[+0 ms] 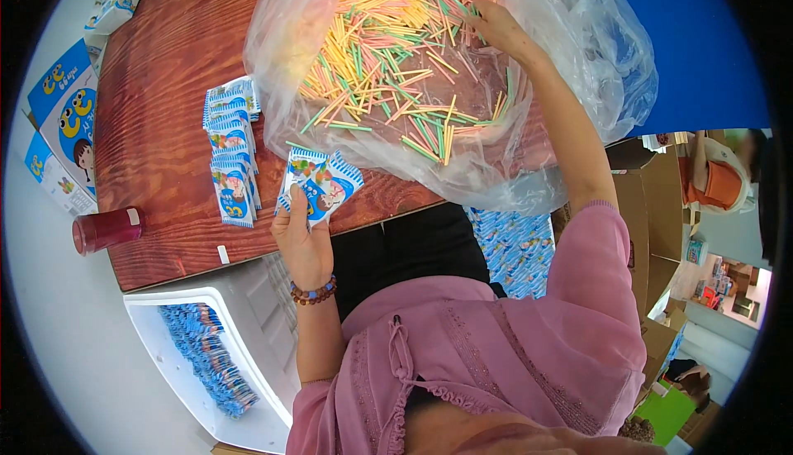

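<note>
Reaching deep into the clear plastic bag of pastel-coloured thin sticks, the right hand has its fingers curled among the far sticks; whether they pinch one cannot be told. The left hand pinches a small fan of blue-and-white printed paper sachets at the near edge of the reddish-brown wooden desk, seemingly kept ready beside the bag's mouth. More sachets lie stacked just left; a red cylindrical cup and a white crate of sachets sit well apart. Bag folds crowd the sticks.
</note>
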Action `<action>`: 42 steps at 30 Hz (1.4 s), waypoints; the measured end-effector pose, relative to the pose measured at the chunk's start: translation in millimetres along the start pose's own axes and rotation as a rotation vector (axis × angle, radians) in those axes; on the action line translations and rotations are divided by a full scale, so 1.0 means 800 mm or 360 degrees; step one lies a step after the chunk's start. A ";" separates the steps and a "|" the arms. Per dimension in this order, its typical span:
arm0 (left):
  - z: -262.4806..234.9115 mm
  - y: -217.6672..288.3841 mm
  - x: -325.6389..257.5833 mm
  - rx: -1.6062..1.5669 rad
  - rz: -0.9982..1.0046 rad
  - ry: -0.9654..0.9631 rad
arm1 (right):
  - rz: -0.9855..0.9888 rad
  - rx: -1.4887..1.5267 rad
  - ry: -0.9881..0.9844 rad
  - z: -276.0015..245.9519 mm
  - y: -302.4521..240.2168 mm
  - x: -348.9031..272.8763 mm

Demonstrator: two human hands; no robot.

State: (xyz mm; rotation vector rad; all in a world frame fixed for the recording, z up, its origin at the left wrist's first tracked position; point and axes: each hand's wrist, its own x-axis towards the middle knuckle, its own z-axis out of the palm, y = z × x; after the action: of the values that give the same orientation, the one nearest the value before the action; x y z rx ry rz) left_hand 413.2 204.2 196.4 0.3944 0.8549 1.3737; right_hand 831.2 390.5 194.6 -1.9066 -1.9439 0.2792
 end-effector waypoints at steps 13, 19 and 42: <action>-0.008 0.004 -0.001 -0.0017 -0.0041 -0.0032 | -0.0177 -0.0399 0.0027 0.033 -0.015 0.025; -0.004 0.003 0.000 -0.0019 -0.0070 -0.0029 | -0.0015 -0.0793 -0.0059 0.035 -0.018 0.022; -0.010 0.003 -0.002 -0.0024 -0.0026 -0.0012 | 0.0510 0.1604 0.0221 0.020 -0.053 -0.049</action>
State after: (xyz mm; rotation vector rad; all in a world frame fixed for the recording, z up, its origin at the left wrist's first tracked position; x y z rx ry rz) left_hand 406.1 201.4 193.4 0.3804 0.8394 1.3619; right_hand 785.3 351.5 191.8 -1.4408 -1.0342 0.9683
